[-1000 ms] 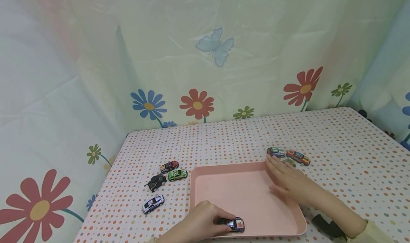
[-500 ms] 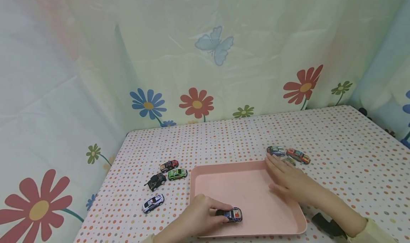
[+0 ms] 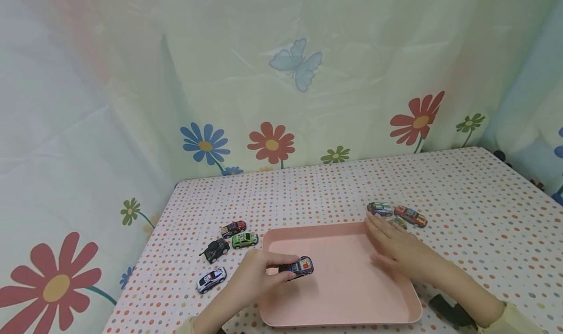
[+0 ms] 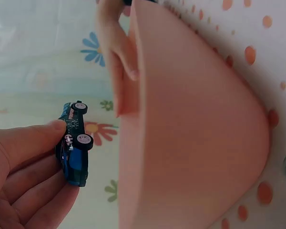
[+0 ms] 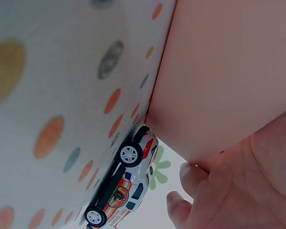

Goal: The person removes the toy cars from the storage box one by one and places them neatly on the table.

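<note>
My left hand pinches a dark blue toy car between thumb and fingers, above the left part of a pink tray. In the left wrist view the toy car shows its wheels and dark side, apart from the tray wall. My right hand rests on the tray's right rim with fingers extended and the thumb on the inner side. Close to its fingers in the right wrist view stands a white and orange toy car.
Left of the tray stand a red-black car, a green car, a black tank-like toy and a white car. Beyond the right hand are a red car, a green-white car and a partly hidden one.
My left hand has lifted the dark blue toy car from the tray's front part and carried it away from me and to the left. The right hand has stayed put.
</note>
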Available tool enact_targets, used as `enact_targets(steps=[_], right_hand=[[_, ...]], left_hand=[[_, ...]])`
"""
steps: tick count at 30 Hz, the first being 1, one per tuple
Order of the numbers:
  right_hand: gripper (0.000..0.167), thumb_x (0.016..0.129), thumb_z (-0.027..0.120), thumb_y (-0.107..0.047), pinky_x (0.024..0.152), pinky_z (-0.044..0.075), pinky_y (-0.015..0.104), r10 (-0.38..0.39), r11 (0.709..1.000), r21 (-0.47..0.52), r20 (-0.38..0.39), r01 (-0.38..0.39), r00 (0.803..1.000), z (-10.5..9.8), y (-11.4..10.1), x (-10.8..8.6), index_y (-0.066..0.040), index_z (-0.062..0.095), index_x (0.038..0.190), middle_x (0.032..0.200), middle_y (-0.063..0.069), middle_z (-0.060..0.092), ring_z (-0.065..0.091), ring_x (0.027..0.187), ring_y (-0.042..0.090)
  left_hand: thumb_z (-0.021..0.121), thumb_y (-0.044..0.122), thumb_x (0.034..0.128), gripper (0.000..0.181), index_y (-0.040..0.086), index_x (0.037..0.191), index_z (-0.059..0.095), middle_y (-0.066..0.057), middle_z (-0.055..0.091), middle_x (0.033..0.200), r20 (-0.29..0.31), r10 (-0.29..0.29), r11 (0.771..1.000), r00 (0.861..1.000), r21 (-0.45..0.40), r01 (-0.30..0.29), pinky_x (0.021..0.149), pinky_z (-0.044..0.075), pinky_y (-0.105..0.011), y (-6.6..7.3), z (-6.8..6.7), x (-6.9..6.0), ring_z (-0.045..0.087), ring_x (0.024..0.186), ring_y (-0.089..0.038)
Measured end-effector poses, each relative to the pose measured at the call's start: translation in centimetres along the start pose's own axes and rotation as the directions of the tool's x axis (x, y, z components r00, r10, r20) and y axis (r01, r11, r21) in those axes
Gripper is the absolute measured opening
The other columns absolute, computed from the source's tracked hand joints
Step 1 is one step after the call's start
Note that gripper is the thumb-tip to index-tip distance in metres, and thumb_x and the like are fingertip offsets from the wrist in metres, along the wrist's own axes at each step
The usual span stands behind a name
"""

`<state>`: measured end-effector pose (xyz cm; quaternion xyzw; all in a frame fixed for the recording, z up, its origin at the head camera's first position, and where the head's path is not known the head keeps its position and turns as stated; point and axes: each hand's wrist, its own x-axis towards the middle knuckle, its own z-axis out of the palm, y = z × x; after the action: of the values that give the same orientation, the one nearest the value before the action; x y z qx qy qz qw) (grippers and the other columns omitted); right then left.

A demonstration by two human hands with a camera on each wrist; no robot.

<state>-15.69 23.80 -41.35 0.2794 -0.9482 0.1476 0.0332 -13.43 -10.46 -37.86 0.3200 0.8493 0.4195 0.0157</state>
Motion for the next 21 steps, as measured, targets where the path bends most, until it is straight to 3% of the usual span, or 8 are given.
enact_targets(steps=[6,11,16,21], right_hand=[[0.069,0.092,0.059,-0.033,0.104,0.021,0.058,0.0,1.0,-0.005,-0.006,0.0,1.0,0.1,0.0,0.0,0.007,0.031,0.142,0.149,0.023,0.021,0.023,0.133,0.038],[0.07,0.092,0.059,-0.033,0.103,0.021,0.058,-0.009,1.0,0.0,-0.013,0.009,1.0,0.2,0.2,0.0,0.006,0.03,0.143,0.149,0.023,0.021,0.023,0.133,0.039],[0.071,0.092,0.059,-0.033,0.106,0.018,0.055,0.019,1.0,0.024,0.02,-0.02,1.0,0.0,0.0,0.0,0.006,0.029,0.143,0.15,0.022,0.019,0.019,0.135,0.038],[0.07,0.092,0.059,-0.032,0.105,0.019,0.056,0.012,1.0,0.016,0.013,-0.012,1.0,0.0,0.0,0.0,0.007,0.03,0.142,0.15,0.022,0.02,0.021,0.135,0.036]], left_hand=[[0.073,0.009,0.0811,0.026,0.006,0.107,0.072,-0.002,0.069,0.101,-0.058,0.0,0.999,0.998,0.04,0.003,0.076,0.052,-0.022,-0.4,-2.2,-0.4,0.064,0.093,-0.009],[0.073,0.01,0.0808,0.027,0.007,0.107,0.071,-0.001,0.069,0.101,-0.143,-0.022,0.993,0.989,0.114,0.039,0.077,0.051,-0.022,-1.3,-4.3,-1.1,0.064,0.093,-0.012],[0.075,0.012,0.0794,0.025,0.009,0.104,0.073,-0.005,0.069,0.099,-0.232,-0.081,0.971,0.969,0.202,0.129,0.072,0.054,-0.027,-2.3,-5.7,-1.9,0.066,0.089,-0.019],[0.076,0.009,0.0775,0.025,0.006,0.102,0.073,-0.008,0.07,0.096,-0.287,-0.154,0.951,0.945,0.216,0.221,0.066,0.055,-0.028,-3.7,-6.1,-2.3,0.068,0.082,-0.023]])
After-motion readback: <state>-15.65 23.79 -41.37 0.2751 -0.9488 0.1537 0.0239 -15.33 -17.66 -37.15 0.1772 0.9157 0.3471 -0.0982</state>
